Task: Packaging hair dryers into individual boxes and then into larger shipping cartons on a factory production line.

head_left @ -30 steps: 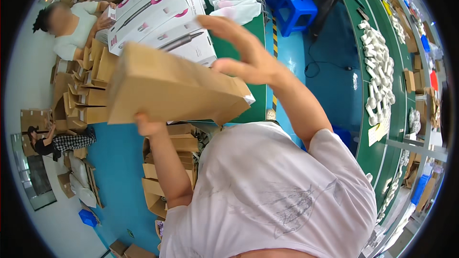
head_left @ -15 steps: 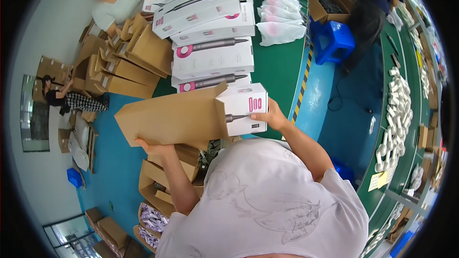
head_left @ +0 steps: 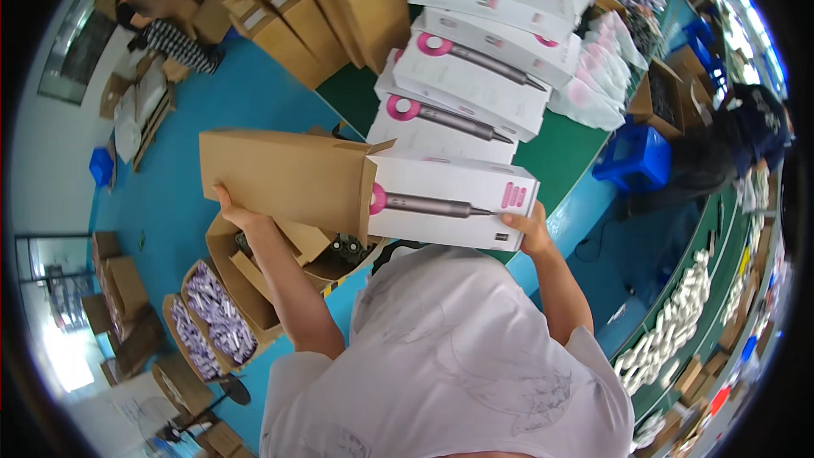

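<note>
A long brown cardboard carton (head_left: pixel 284 178) lies across in front of me, its mouth facing right. My left hand (head_left: pixel 236 208) grips its lower left side, thumb up on the front face. Out of the mouth sticks a white retail box (head_left: pixel 441 178) printed with a grey-and-pink hair styling tool; its left end is hidden inside the carton. My right hand (head_left: pixel 532 229) is closed on the box's right end, thumb on the front and fingers behind. Beyond, similar white boxes (head_left: pixel 475 68) lie piled on the green table (head_left: pixel 555 148).
Open brown cartons (head_left: pixel 369 13) stand upright left of the pile. Pink-white wrapped items (head_left: pixel 602 76) lie right of it. Below my left arm are boxes of purple-white packets (head_left: pixel 220 314). A blue stool (head_left: pixel 636 157) and a co-worker (head_left: pixel 721 144) are at the right, white parts (head_left: pixel 666 322) on another table.
More of the white box now shows outside the carton; my right hand has moved right with it, away from the left hand. The view has turned, shifting the surroundings.
</note>
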`<control>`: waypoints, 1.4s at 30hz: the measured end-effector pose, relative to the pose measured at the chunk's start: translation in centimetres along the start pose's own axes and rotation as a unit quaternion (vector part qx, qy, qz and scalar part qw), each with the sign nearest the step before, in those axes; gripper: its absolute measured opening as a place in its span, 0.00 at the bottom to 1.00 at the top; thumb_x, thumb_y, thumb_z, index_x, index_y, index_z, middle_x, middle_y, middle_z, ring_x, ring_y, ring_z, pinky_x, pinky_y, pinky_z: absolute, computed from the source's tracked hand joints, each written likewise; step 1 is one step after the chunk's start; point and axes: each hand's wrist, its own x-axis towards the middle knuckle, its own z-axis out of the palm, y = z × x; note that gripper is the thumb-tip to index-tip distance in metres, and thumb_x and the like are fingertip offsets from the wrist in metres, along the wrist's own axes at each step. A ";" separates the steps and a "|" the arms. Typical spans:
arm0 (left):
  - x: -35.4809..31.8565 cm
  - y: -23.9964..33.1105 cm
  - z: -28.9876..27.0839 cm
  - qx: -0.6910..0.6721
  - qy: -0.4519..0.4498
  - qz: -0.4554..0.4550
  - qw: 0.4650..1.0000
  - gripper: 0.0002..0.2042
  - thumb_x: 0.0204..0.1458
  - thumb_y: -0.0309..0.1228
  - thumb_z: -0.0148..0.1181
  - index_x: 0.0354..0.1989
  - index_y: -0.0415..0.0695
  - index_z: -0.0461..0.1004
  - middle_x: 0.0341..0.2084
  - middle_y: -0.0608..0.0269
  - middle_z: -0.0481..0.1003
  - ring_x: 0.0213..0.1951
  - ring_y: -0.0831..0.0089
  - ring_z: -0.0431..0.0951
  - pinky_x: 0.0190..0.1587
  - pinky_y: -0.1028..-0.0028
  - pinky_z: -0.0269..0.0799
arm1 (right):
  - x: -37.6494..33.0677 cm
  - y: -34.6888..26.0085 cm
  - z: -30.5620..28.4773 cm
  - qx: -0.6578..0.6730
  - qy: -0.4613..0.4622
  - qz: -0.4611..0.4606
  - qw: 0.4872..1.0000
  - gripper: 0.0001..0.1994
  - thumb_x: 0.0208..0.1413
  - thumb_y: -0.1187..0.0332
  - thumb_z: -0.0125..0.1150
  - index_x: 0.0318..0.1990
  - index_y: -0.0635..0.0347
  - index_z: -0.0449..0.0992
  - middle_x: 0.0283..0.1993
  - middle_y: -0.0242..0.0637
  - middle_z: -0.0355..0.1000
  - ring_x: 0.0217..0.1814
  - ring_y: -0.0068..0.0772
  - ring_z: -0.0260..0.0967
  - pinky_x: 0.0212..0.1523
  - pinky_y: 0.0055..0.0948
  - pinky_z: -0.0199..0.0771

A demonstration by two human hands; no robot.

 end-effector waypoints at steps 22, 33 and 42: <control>-14.5 10.5 -31.9 0.033 0.255 0.075 0.964 0.35 0.68 0.62 0.55 0.72 0.46 0.74 0.65 0.58 0.79 0.64 0.52 0.79 0.64 0.49 0.79 | 11.3 3.0 -2.2 0.102 0.146 0.036 0.983 0.31 0.68 0.54 0.69 0.72 0.62 0.71 0.63 0.42 0.80 0.62 0.46 0.80 0.61 0.49 0.83; -26.0 0.5 -40.2 -0.214 0.478 0.065 0.849 0.29 0.61 0.60 0.61 0.64 0.56 0.78 0.60 0.64 0.80 0.59 0.56 0.81 0.56 0.51 0.81 | 12.2 1.5 0.4 -0.145 0.284 -0.007 0.948 0.28 0.68 0.53 0.72 0.62 0.72 0.82 0.60 0.44 0.80 0.58 0.41 0.81 0.60 0.41 0.81; -14.6 6.6 -46.5 -0.257 0.552 0.249 0.753 0.37 0.67 0.64 0.47 0.77 0.52 0.68 0.72 0.52 0.71 0.70 0.44 0.72 0.63 0.39 0.79 | 12.3 1.1 -0.1 -0.151 0.281 0.012 0.948 0.28 0.68 0.56 0.73 0.62 0.74 0.81 0.57 0.43 0.82 0.56 0.40 0.82 0.56 0.39 0.84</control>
